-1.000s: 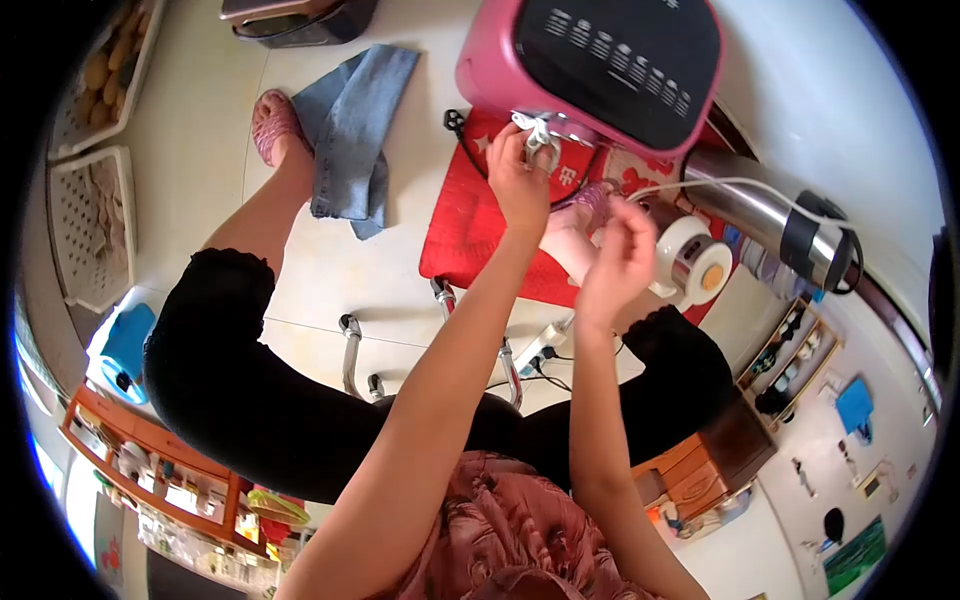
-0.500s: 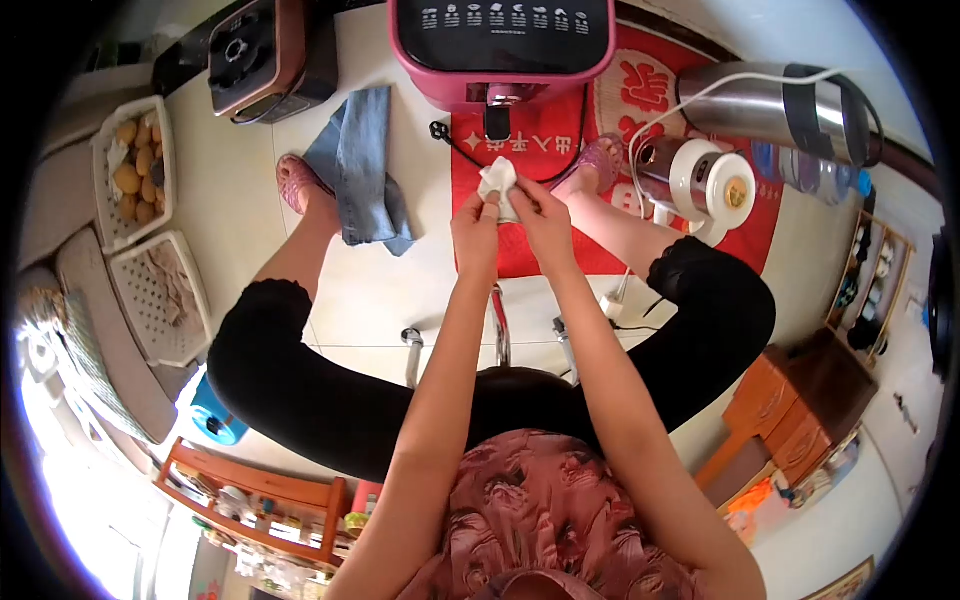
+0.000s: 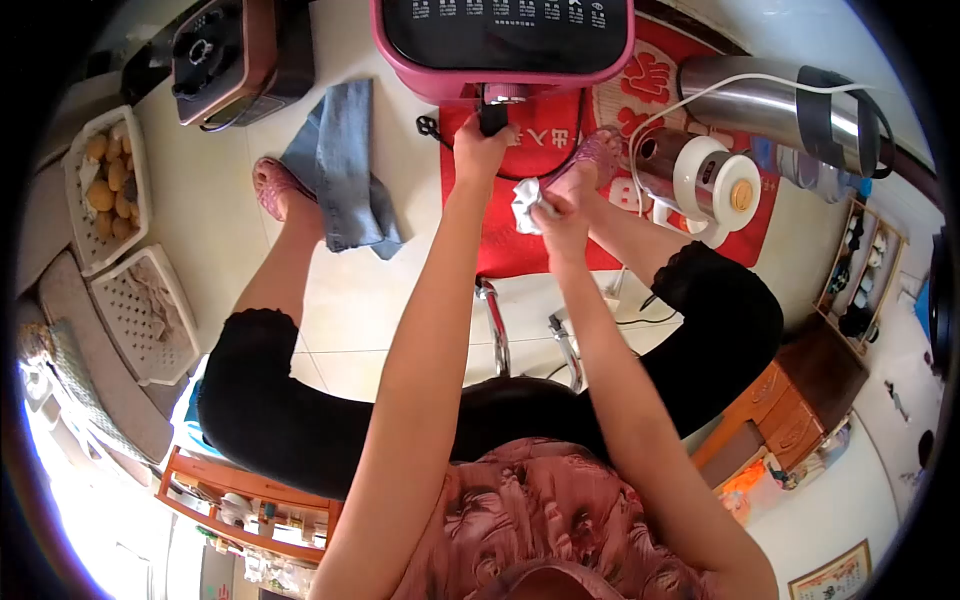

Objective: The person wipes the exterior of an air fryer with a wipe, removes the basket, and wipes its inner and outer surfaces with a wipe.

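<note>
A pink air fryer (image 3: 505,85) with a black icon panel on top stands in front of me at the top of the view. My left hand (image 3: 482,152) is closed around its black handle (image 3: 493,118). Lower and to the right, my right hand (image 3: 563,228) grips a crumpled white cloth (image 3: 527,206), perhaps a tissue, which sticks out on its left side. The cloth is apart from the fryer, over the red mat (image 3: 510,245). Beside the fryer's front lies the black plug (image 3: 428,127) of a cord.
Folded jeans fabric (image 3: 347,170) lies by my left foot. A white kettle (image 3: 715,190) and a steel cylinder (image 3: 770,105) are at the right, with a white cord. On the left are a basket of potatoes (image 3: 145,190), another white basket (image 3: 185,345) and a brown appliance (image 3: 235,60).
My hands have come apart. The left one has moved up onto the fryer's handle. The right one now holds the white cloth alone, a little lower and to the right.
</note>
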Demonstrator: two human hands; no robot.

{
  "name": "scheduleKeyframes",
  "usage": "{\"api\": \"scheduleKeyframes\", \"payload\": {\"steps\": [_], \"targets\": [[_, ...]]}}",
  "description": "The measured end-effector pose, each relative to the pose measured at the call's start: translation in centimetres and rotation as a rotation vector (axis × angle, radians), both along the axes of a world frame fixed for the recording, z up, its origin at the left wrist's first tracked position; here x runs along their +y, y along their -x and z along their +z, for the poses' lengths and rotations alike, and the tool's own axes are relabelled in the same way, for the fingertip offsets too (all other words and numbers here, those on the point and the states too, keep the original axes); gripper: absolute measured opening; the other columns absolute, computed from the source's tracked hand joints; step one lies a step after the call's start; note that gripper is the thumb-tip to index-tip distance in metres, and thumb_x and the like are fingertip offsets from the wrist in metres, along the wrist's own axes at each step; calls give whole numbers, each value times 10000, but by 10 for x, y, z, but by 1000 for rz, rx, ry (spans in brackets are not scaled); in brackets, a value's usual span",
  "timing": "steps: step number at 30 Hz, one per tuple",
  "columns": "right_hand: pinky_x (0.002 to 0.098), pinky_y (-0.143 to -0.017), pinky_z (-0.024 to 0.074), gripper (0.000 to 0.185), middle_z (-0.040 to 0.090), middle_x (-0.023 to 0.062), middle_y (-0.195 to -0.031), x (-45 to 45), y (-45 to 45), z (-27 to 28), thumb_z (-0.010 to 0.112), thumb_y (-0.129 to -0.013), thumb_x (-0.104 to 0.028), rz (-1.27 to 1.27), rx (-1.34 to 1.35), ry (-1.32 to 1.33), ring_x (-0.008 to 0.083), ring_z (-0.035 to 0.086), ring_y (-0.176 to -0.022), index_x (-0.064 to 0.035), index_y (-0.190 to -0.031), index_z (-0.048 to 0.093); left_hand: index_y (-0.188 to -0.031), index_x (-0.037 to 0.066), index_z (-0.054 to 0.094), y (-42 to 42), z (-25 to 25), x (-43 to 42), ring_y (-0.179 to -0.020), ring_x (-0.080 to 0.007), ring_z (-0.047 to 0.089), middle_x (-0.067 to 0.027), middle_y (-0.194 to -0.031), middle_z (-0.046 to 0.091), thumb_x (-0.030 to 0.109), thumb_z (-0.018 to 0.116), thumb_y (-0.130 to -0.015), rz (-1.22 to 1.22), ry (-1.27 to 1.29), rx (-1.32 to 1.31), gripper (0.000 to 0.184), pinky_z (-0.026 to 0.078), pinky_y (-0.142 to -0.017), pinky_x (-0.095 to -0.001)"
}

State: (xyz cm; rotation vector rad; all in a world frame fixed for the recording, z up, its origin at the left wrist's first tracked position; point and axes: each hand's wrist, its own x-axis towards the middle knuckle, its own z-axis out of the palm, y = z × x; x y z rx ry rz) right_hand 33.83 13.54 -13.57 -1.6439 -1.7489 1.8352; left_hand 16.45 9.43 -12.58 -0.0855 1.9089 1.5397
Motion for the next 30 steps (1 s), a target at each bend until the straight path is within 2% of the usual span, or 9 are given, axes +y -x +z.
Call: {"api": "scheduleKeyframes", "payload": {"steps": [1,2,8,12,18,21,25,27,30], "targets": [[269,-724,529,371,687,71,-976,-12,-6,3,704,-809,-51,-188,126,182,131,646,-817,66,-1154,633,-941,-27,637,0,-18,6,-688,-140,637,-67,-747,677,142,765,-737,26,-12,-28,294,501,-657,-294],[266,-752,525,364,678,71,-1006,-19,-10,7,695,-819,-48,-182,101,186,128,641,-849,61,-1161,634,-863,-19,628,1,-34,13,-619,-131,622,-51,-677,665,152,793,-717,53,-23,-55,279,497,-619,-290],[268,-831,520,371,656,73,-1103,-28,-19,31,631,-853,-7,-355,131,315,130,639,-948,49,-1218,594,-867,-10,641,-13,-38,6,-656,-156,608,-87,-753,669,258,852,-667,129,-203,-4,396,500,-639,-317],[273,-835,512,285,655,78,-1057,-15,-21,24,581,-854,7,-407,190,295,137,632,-953,39,-1136,614,-896,-19,643,-43,-38,-28,-712,-261,624,-147,-783,664,330,864,-631,-55,162,107,491,500,-682,-390],[256,-807,461,273,614,52,-1006,-8,-19,33,556,-784,7,-470,251,277,121,582,-886,29,-1051,606,-888,-22,643,-110,-47,-91,-711,-269,626,-147,-800,674,347,856,-641,-6,163,-6,492,497,-670,-388],[273,-814,484,278,622,55,-1012,-12,-9,58,542,-797,-9,-573,287,282,141,605,-907,23,-1067,596,-850,-12,638,-124,-2,-108,-646,-130,495,-16,-736,603,208,840,-687,-55,292,-62,339,457,-604,-321],[301,-833,515,328,625,64,-1052,-5,-18,91,507,-805,-25,-613,341,326,177,629,-957,7,-1125,569,-903,1,642,-138,60,-136,-747,-140,611,-22,-806,621,147,824,-733,-14,193,-406,288,539,-653,-308],[305,-881,508,434,620,65,-1134,4,-28,106,471,-806,-40,-557,374,350,185,622,-1008,-8,-1233,543,-885,14,633,-159,103,-155,-702,-144,609,-30,-792,616,175,836,-722,101,47,-523,306,535,-644,-305],[299,-826,504,400,629,58,-1091,9,-39,164,477,-821,-51,-416,436,310,162,619,-966,-5,-1208,568,-893,30,635,-184,175,-188,-742,-141,607,-20,-809,611,125,815,-748,165,-55,-604,250,542,-676,-301]]}}
